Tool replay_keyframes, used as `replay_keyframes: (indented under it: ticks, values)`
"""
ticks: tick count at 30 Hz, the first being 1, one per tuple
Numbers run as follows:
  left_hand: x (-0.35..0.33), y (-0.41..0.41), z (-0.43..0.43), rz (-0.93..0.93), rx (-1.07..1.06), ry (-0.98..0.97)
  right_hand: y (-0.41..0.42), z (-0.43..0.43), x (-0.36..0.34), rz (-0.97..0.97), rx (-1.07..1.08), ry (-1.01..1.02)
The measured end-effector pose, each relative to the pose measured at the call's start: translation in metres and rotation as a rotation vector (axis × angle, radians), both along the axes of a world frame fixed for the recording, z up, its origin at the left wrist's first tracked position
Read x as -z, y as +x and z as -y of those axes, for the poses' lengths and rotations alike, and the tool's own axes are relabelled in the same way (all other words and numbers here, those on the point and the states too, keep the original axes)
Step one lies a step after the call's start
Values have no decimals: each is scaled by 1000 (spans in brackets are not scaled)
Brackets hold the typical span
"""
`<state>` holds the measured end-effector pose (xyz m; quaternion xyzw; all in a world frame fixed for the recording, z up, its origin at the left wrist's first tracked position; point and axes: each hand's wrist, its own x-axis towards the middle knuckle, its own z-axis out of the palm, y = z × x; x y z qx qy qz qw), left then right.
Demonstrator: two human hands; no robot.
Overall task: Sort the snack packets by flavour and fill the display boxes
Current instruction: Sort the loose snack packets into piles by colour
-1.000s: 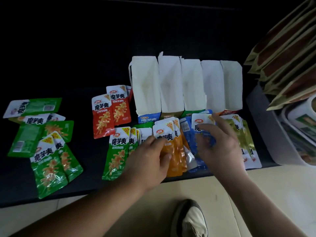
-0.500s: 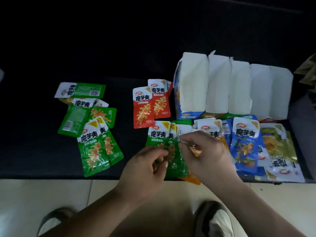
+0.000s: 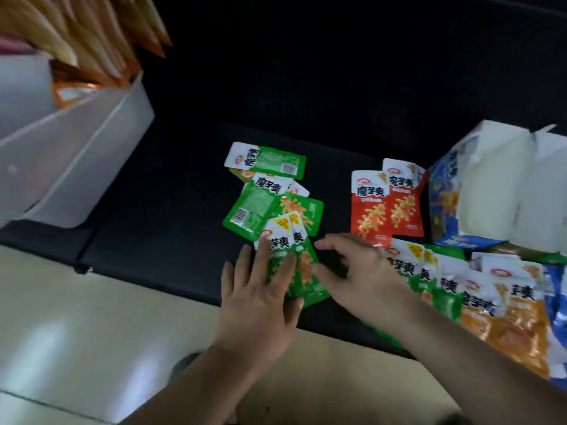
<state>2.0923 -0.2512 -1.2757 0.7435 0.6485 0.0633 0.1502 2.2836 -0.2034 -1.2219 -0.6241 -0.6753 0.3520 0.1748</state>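
Observation:
A heap of green snack packets [image 3: 270, 194] lies on the black table [image 3: 171, 210]. My left hand [image 3: 260, 289] lies flat with straight fingers on the nearest green packets [image 3: 302, 265] at the table's front. My right hand [image 3: 362, 271] hovers just right of them, fingers spread and relaxed, holding nothing. Two red packets [image 3: 386, 204] lie side by side further right. A fanned row of green, orange and blue packets [image 3: 478, 289] runs along the front right. White display boxes [image 3: 497, 185] stand at the far right, the first with a blue printed side.
A white plastic bin [image 3: 76, 154] with orange-brown pouches [image 3: 92, 35] stands at the upper left, overhanging the table's left end. Pale floor tiles [image 3: 92, 332] lie below the table's front edge. A shoe [image 3: 184, 363] shows under my left forearm.
The view has swung left. Both hands moved left from the fanned row to the green heap; my left hand now lies flat on the nearest green packets and the right hand is empty.

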Motion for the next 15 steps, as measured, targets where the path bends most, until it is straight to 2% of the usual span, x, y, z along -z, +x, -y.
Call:
replay_keyframes:
  ticks: [3,5,7,10,15]
  values:
    - [1,-8,3,112,24,39,-10,-15,-1,139,-57,-83]
    - [-1,-16,-3,182,-53,62,-14,-19,-3,243,-58,-109]
    - [-1,-21,-9,152,-115,65,-16,-17,-5,276,-43,-120]
    - [0,-17,-9,77,-92,76,-23,-10,-6,154,13,-137]
    - [3,5,-6,120,-106,90,-41,-7,2,-197,315,-239]
